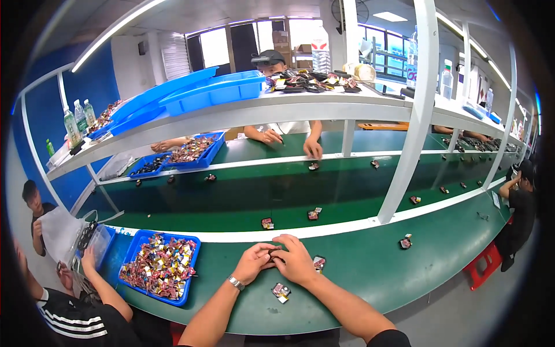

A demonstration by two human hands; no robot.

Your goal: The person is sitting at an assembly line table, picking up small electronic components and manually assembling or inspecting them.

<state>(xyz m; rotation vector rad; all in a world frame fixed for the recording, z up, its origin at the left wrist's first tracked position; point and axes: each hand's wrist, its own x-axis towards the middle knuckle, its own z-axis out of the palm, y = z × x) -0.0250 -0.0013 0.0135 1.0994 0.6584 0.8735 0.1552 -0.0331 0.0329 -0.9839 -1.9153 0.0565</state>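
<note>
My left hand (252, 264), with a metal watch on its wrist, is closed on one side of a small dark piece (272, 253). The fingers of my right hand (296, 261) press on the same piece from the other side; they hide most of it, so its exact kind does not show. Just below my hands a small circuit-board assembly (281, 291) with red, white and black parts lies on the green table. Another small assembly (319, 263) sits beside my right wrist, partly covered. To the left of my forearm stands a blue tray (197, 257) heaped with small red, white and yellow electronic parts.
A conveyor belt (231, 202) beyond a white rail carries scattered assemblies. A white upright post (407, 124) rises right of my hands, under a shelf holding blue bins (217, 95). A co-worker's hands (312, 148) work across the belt; another person's arm (110, 289) reaches in at left.
</note>
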